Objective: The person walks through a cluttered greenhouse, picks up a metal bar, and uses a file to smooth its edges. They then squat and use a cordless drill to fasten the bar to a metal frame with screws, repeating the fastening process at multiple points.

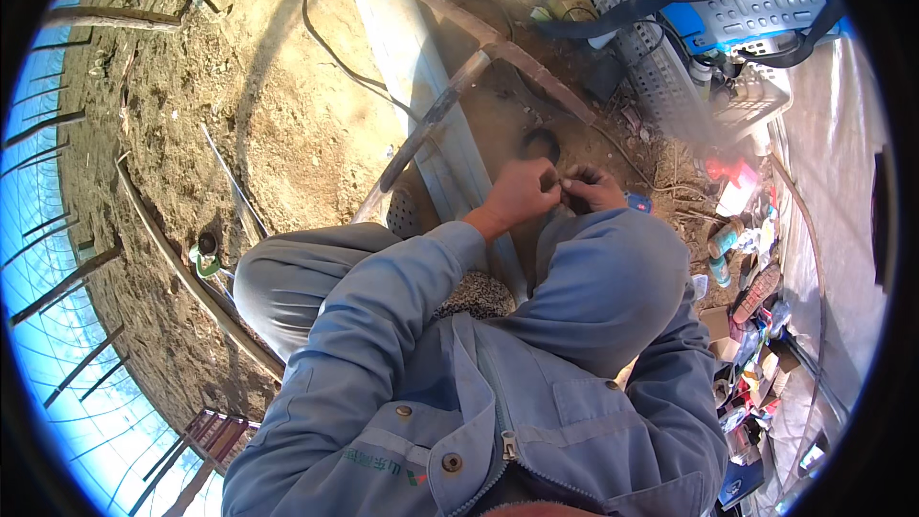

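Note:
Close together beyond my right knee, both my hands meet with fingers curled. My left hand [523,191] is closed, its thumb and fingers pinched near the other hand's fingertips. My right hand [593,189] also pinches, its wrist by the raised knee. Whatever lies between the fingertips is too small and dark to make out. Just past the left hand is a round black ring-like thing [543,145]; whether the fingers touch it I cannot tell. A small dark blue packet [638,202] sits on the ground beside the right hand.
A bent brown pipe [458,86] crosses a pale plank [407,48] ahead. At the far right stand plastic crates [661,72] with a blue perforated case [751,10]. Litter and cans [725,239] lie along plastic sheeting [847,230]. A long wooden pole [182,268] is on the soil at left.

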Available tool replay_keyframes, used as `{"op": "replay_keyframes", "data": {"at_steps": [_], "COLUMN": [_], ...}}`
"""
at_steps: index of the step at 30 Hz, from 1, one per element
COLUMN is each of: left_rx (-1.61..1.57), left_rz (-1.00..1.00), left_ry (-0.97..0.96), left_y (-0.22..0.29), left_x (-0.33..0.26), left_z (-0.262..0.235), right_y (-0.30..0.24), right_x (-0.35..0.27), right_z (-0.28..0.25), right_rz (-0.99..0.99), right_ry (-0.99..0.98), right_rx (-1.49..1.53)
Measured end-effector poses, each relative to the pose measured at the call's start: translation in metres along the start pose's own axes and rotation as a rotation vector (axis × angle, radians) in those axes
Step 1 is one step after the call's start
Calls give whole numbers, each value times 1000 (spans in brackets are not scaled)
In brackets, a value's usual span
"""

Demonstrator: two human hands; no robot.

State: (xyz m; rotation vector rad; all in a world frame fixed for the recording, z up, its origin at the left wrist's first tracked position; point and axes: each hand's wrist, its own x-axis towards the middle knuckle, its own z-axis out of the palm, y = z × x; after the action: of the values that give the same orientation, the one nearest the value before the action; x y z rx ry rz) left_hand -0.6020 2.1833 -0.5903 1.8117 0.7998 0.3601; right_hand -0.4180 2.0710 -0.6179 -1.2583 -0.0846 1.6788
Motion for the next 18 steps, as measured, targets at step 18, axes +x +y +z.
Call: {"op": "replay_keyframes", "data": {"at_steps": [18], "left_rx": [-221], "left_rz": [52], "left_ry": [-107], "left_y": [4], "left_x": [27], "left_z": [26], "right_y": [-4], "right_x": [-5], "right_z": [-17], "right_rz": [-30], "right_ry": [177], "right_rx": [-40]}}
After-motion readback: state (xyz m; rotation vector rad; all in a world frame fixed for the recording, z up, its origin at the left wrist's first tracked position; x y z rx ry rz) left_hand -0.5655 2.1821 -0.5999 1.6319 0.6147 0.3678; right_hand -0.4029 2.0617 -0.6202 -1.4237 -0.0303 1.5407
